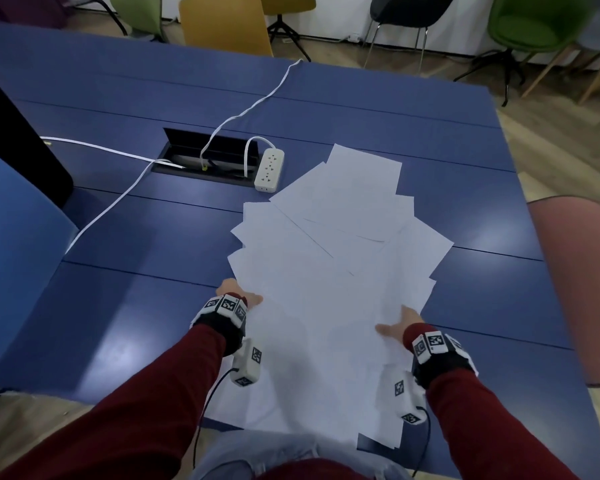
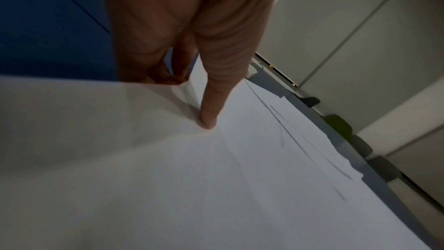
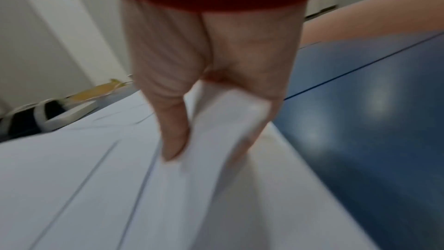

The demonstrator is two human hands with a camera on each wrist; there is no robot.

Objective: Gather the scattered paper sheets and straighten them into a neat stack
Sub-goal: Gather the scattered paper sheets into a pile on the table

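**Both hands clamped on the paper spread, near edge**

Right hand pinches the right margin of the paper sheets: thumb on top, fingers curled beneath, the edge bowed up between them. Left hand grips the left margin; thumb pressed down on the top sheet, remaining fingers tucked under the edge. Sheets lie fanned and overlapping on the blue table, running from the near edge, between the two hands, out toward the middle. Far corners skewed at differing angles. White power strip sits just beyond the far-left corner of the spread, beside an open cable hatch.
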